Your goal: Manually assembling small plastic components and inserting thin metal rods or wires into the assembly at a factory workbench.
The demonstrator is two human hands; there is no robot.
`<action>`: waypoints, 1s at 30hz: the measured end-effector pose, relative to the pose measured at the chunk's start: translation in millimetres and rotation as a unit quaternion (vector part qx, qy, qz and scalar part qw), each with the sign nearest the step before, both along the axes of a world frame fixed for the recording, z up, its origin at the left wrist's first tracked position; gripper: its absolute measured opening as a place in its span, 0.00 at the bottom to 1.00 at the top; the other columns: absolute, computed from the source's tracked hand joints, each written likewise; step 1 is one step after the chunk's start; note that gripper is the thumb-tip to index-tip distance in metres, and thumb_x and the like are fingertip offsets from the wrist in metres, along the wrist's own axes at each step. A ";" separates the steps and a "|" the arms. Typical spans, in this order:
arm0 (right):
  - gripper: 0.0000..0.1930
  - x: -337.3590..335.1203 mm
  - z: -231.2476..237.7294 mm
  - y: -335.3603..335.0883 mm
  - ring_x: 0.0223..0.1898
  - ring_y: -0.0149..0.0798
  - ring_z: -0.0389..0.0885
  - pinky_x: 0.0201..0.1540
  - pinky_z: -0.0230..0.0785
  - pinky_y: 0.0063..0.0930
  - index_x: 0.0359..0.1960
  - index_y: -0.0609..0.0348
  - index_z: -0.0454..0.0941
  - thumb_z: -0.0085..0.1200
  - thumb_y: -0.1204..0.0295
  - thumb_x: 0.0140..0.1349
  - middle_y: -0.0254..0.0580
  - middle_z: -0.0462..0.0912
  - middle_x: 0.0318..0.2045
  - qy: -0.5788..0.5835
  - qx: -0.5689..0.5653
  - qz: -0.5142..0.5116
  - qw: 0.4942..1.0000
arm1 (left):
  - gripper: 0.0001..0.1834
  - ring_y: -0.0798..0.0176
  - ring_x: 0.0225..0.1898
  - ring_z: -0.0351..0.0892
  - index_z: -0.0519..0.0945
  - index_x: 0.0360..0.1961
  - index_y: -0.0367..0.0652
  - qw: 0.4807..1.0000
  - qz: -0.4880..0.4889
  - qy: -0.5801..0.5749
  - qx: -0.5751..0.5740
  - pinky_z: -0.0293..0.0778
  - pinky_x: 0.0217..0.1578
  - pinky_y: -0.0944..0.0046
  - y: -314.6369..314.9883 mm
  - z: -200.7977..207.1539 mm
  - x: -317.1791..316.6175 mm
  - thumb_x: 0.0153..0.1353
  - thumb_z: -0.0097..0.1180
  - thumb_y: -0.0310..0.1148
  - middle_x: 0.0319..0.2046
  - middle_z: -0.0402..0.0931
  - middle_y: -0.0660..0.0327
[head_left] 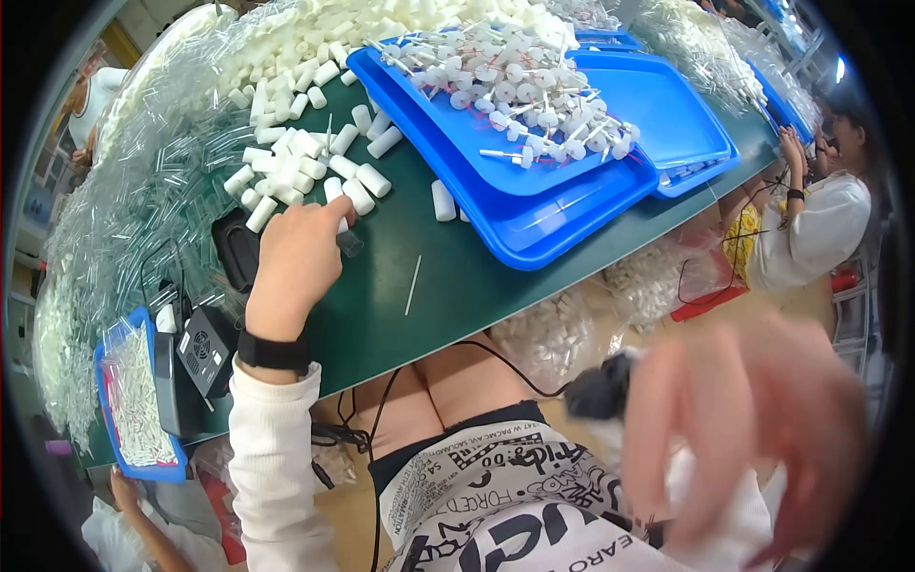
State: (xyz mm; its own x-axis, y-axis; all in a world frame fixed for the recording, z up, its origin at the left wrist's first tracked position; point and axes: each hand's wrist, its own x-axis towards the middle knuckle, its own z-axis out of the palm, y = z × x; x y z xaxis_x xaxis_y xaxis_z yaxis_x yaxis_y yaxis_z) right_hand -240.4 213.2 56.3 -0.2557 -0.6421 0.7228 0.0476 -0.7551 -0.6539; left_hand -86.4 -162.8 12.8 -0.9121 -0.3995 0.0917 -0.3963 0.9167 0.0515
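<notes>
Up close, left hand (297,257) fingertips pinching white cylinder (337,202), right hand (753,429) blurred, fingers spread

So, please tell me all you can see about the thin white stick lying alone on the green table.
The thin white stick is straight, plain and slender, probably plastic. It lies flat on the bare green table, slightly tilted from upright in the picture. It is between the left hand and the nearest blue tray. Nothing touches it.
</notes>
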 end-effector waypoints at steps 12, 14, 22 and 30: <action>0.08 -93.4 8.6 -181.1 0.27 0.39 0.76 0.33 0.68 0.28 0.28 0.60 0.79 0.58 0.68 0.50 0.43 0.79 0.28 0.543 0.370 -0.287 0.698 | 0.10 0.73 0.26 0.66 0.73 0.36 0.44 0.887 0.047 0.210 0.409 0.62 0.27 0.71 31.3 39.4 3.1 0.57 0.54 0.38 0.24 0.70 0.65; 0.09 -97.9 3.1 -185.5 0.28 0.41 0.76 0.33 0.68 0.30 0.28 0.60 0.79 0.58 0.68 0.49 0.43 0.79 0.28 0.566 0.344 -0.310 0.682 | 0.11 0.76 0.26 0.63 0.73 0.36 0.45 0.846 0.034 0.231 0.479 0.61 0.27 0.73 34.5 37.3 9.7 0.57 0.53 0.39 0.25 0.69 0.68; 0.07 -101.1 8.8 -196.7 0.32 0.33 0.77 0.38 0.68 0.25 0.33 0.62 0.72 0.50 0.71 0.59 0.38 0.79 0.28 0.298 0.291 -0.317 0.852 | 0.13 0.73 0.27 0.61 0.71 0.38 0.44 0.535 -0.020 0.298 0.790 0.59 0.29 0.72 60.3 30.3 17.3 0.59 0.46 0.41 0.29 0.63 0.67; 0.06 15.3 35.1 -153.9 0.25 0.24 0.69 0.28 0.61 0.18 0.35 0.62 0.74 0.49 0.73 0.60 0.33 0.75 0.25 0.199 0.291 -0.208 0.912 | 0.16 0.65 0.33 0.61 0.67 0.40 0.44 0.324 -0.108 0.346 0.874 0.59 0.34 0.67 93.2 29.9 29.1 0.61 0.39 0.45 0.30 0.63 0.62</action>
